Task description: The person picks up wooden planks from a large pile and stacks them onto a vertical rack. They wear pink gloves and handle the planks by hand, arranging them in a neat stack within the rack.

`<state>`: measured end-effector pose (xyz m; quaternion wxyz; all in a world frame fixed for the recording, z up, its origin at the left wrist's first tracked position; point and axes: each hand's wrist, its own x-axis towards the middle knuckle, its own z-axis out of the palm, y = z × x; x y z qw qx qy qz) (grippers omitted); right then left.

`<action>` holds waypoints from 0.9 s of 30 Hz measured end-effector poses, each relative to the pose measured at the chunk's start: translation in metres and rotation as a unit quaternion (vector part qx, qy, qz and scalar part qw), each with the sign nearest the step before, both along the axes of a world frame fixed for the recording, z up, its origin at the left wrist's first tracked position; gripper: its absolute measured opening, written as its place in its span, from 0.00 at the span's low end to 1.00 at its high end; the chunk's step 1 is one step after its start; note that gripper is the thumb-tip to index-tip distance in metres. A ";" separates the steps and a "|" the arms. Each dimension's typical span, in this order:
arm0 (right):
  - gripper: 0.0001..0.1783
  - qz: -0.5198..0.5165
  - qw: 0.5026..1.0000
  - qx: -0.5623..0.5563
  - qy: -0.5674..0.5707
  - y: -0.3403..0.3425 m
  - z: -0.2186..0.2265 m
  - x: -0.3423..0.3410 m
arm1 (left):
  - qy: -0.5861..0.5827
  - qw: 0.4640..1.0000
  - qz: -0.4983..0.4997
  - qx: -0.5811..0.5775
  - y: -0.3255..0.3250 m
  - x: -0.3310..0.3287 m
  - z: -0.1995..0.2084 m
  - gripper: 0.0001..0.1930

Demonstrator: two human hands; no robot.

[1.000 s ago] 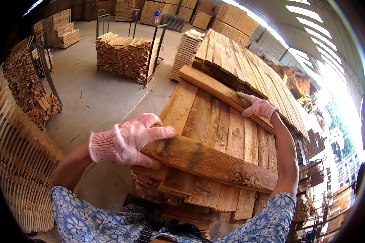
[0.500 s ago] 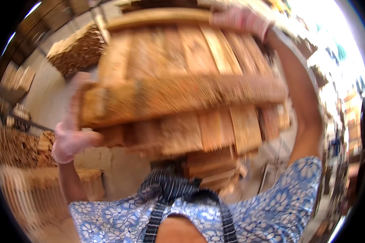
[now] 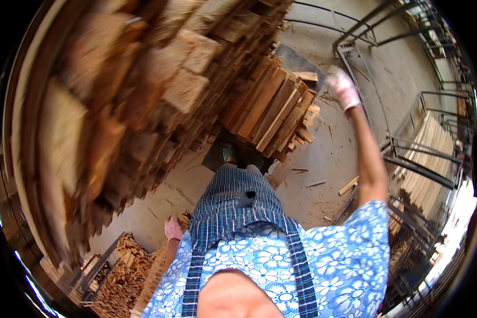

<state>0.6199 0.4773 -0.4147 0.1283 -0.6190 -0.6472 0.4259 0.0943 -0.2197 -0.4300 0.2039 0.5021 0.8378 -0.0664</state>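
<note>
My right hand [image 3: 343, 89], in a pale pink-and-white glove, reaches out at the upper right with nothing in it. Its fingers look loosely stretched, though motion blurs them. Left of it, a gap away, a low pile of reddish-brown wooden boards [image 3: 270, 108] lies on a dark plate on the floor. My left hand [image 3: 173, 228], also gloved, hangs low beside my hip, small in view, its fingers loosely extended and holding nothing visible. A tall stack of rough wooden boards [image 3: 188, 90] rises close by on the left, its nearest ends blurred.
Dark metal frames [image 3: 363, 45] stand at the upper right, and a rack with pale thin strips [image 3: 429, 153] is farther right. Wood scraps [image 3: 349, 185] litter the concrete floor [image 3: 315, 159]. A bin of small wood offcuts [image 3: 124, 270] sits at the lower left.
Both hands have let go of the bundle of boards they held up half a second ago. My left hand has dropped to my side; my right is out to the right. The view has swung round.
</note>
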 end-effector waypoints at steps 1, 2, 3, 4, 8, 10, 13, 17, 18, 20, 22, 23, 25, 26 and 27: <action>0.23 -0.004 0.999 -0.049 -0.002 -0.044 -0.059 0.019 | -0.126 0.981 0.145 -0.008 0.048 0.005 -0.018 0.08; 0.20 -0.025 0.994 -0.093 0.050 -0.089 -0.125 0.044 | -0.240 0.937 0.254 -0.001 0.101 0.011 -0.037 0.10; 0.24 0.176 0.974 -0.019 -0.142 -0.116 -0.119 0.018 | -0.316 0.864 0.392 0.017 0.139 0.030 -0.055 0.12; 0.25 0.101 0.981 -0.108 -0.129 -0.196 -0.137 -0.014 | -0.382 0.790 0.477 0.036 0.155 -0.002 -0.035 0.13; 0.37 -0.017 0.933 -0.359 0.002 -0.292 -0.199 -0.037 | -0.393 0.893 0.197 -0.099 0.275 0.094 -0.087 0.22; 0.37 -0.063 0.922 -0.382 0.005 -0.331 -0.241 -0.037 | -0.460 0.867 0.121 -0.148 0.324 0.154 -0.095 0.26; 0.38 -0.119 0.919 -0.375 -0.023 -0.345 -0.314 -0.020 | -0.414 0.887 0.101 -0.180 0.354 0.223 -0.194 0.36; 0.49 -0.215 0.913 -0.339 -0.079 -0.322 -0.400 0.005 | -0.288 0.945 0.018 -0.155 0.369 0.277 -0.356 0.50; 0.54 -0.247 0.909 -0.323 -0.089 -0.325 -0.425 0.014 | -0.227 0.964 -0.053 -0.125 0.374 0.287 -0.380 0.53; 0.61 -0.323 0.892 -0.300 -0.100 -0.325 -0.471 0.022 | -0.134 0.976 -0.153 -0.080 0.394 0.310 -0.404 0.58; 0.67 -0.388 0.871 -0.286 -0.093 -0.314 -0.504 0.019 | -0.102 0.983 -0.136 -0.065 0.397 0.333 -0.424 0.58; 0.70 -0.410 0.874 -0.252 -0.073 -0.307 -0.522 0.013 | -0.077 0.988 -0.124 -0.050 0.396 0.345 -0.431 0.58; 0.72 -0.431 0.853 -0.262 -0.133 -0.300 -0.541 -0.030 | -0.015 0.995 -0.098 -0.020 0.384 0.355 -0.452 0.58; 0.73 -0.442 0.846 -0.268 -0.130 -0.288 -0.536 -0.046 | 0.014 0.995 -0.099 -0.006 0.386 0.357 -0.462 0.58; 0.72 -0.457 0.847 -0.240 -0.131 -0.290 -0.532 -0.058 | 0.038 0.994 -0.106 0.009 0.391 0.359 -0.466 0.58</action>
